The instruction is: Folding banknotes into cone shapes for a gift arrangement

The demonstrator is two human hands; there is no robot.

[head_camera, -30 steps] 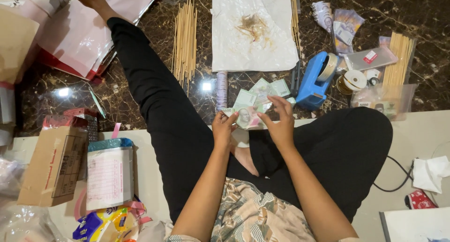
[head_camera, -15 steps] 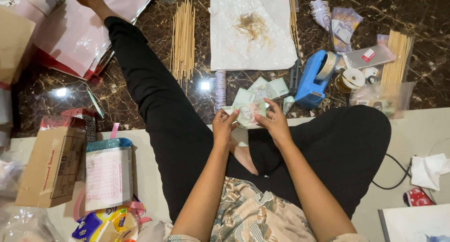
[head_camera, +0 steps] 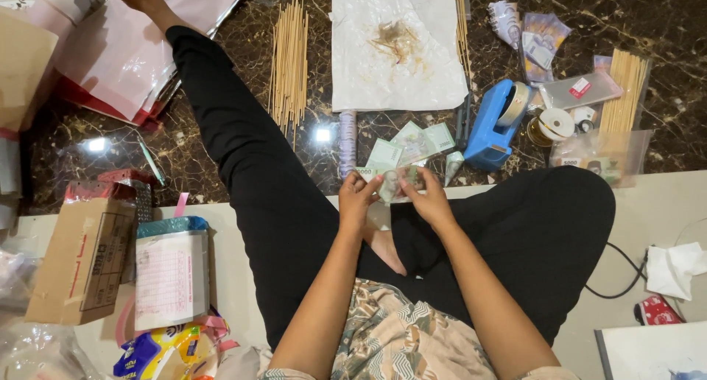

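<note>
— Right, both hands first?
— Left hand (head_camera: pixel 359 196) and right hand (head_camera: pixel 427 199) side by side over the lap, fingers curled and pinched shut on one greenish banknote (head_camera: pixel 390 183), held flat between them at its two ends.
— And relative to the blue tape dispenser (head_camera: pixel 495 126)?
— Held banknote just left of and below it, near the edge of the dark marble floor (head_camera: pixel 221 166). More loose banknotes (head_camera: pixel 412 146) fanned just above the hands, directly left of the dispenser, touching each other.
— Further out from the dispenser?
— White sheet of paper (head_camera: pixel 398 56) up and to the left, with a brownish tangle on it. Bundle of thin wooden skewers (head_camera: pixel 289 63) farther left, beyond the paper. Ribbon spool (head_camera: pixel 554 122) just right of the dispenser; second bunch of skewers (head_camera: pixel 624 89) right of that, partly inside a clear plastic bag (head_camera: pixel 600 155).
— Anything far left?
— Cardboard box (head_camera: pixel 81 266) and a clear packet with pink printed paper (head_camera: pixel 171 277), well apart from the dispenser, down by the outstretched leg in black trousers (head_camera: pixel 243 166).
</note>
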